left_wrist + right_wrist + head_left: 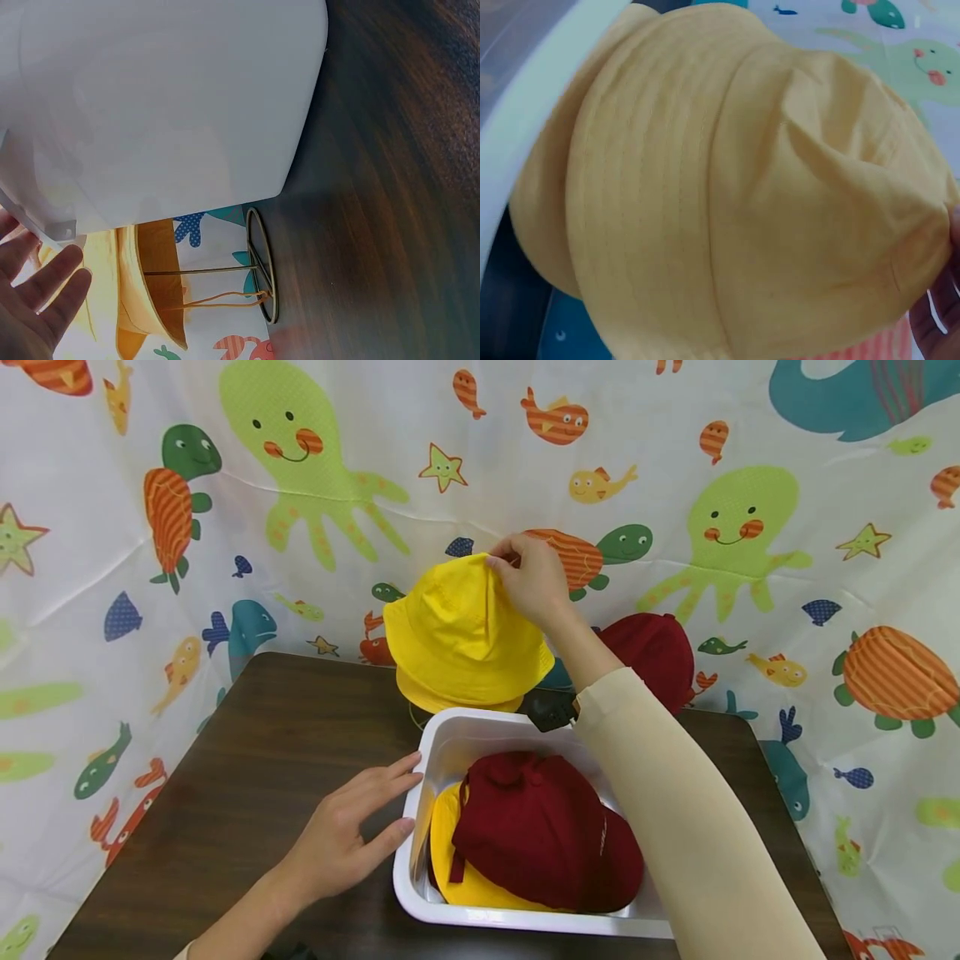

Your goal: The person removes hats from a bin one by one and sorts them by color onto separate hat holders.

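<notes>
My right hand (pixel 534 578) pinches the crown of a yellow bucket hat (pixel 457 618), pulling its top into folds. Beneath it shows the brim of a second yellow hat (pixel 423 693), on a thin wire stand (pixel 202 271) with a ring base in the left wrist view. My left hand (pixel 345 827), fingers extended, touches the left rim of a white plastic bin (pixel 525 922). Inside the bin a maroon cap (pixel 532 835) lies over a yellow hat (pixel 480 889). Whether more lies underneath is hidden.
Another maroon cap (pixel 656 652) sits behind the bin at the right, partly hidden by my right forearm. The dark wooden table (pixel 247 760) extends left of the bin. A curtain with sea animals (pixel 360 418) hangs close behind the table.
</notes>
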Demonstrator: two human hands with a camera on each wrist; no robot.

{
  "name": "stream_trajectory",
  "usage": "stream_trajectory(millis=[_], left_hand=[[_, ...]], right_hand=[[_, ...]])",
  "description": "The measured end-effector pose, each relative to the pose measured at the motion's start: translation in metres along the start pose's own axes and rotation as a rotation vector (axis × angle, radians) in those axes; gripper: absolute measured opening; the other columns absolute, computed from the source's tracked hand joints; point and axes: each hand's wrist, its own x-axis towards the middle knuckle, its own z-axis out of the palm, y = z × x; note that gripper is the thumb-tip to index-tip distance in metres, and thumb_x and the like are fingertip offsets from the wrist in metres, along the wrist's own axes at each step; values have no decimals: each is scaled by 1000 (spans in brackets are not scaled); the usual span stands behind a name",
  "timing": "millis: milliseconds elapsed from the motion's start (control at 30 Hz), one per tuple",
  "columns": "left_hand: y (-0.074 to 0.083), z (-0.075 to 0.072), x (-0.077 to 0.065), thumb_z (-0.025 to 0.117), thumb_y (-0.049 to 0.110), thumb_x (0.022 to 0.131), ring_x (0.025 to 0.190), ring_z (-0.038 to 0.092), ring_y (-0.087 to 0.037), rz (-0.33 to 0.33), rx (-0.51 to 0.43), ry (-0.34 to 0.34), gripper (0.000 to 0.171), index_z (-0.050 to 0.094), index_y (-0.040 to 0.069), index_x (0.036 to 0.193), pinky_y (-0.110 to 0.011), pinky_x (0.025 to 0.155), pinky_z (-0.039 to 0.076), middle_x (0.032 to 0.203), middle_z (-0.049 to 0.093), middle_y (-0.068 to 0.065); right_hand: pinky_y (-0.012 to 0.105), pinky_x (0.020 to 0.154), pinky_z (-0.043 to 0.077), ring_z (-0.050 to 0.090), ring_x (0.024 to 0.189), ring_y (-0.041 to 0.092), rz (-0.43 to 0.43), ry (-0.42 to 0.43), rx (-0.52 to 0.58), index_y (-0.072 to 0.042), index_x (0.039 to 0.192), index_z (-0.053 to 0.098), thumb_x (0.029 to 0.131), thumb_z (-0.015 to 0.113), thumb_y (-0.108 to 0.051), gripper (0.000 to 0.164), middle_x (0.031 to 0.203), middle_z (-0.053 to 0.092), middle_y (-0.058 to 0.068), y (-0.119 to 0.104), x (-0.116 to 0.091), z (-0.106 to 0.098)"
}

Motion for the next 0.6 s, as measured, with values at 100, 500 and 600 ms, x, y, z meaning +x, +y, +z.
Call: stream_trajectory(millis=[100, 500, 600], left_hand=[[0, 1, -1, 84, 14, 85, 128, 62, -18, 0, 6, 2, 61, 65, 15, 143, -31, 107, 49, 154, 56, -1], [1, 0, -3, 83, 14, 86, 128, 63, -18, 2, 10, 8, 60, 65, 16, 143, -34, 106, 51, 154, 56, -1], [1, 0, -2, 83, 14, 86, 129, 62, -18, -5, 11, 2, 60, 65, 16, 144, -42, 102, 54, 155, 56, -1]], right_hand=[[25, 76, 48, 56, 89, 21, 6, -20, -3, -6, 109, 75, 106, 64, -20, 18, 101, 68, 7, 4, -2, 3], [30, 87, 54, 61, 98, 22, 1, -76, -26, -6, 120, 74, 106, 64, -21, 23, 112, 71, 7, 7, -9, 7], [31, 89, 53, 61, 100, 22, -1, -57, -34, -6, 122, 73, 106, 64, -21, 24, 114, 71, 8, 5, -10, 3]])
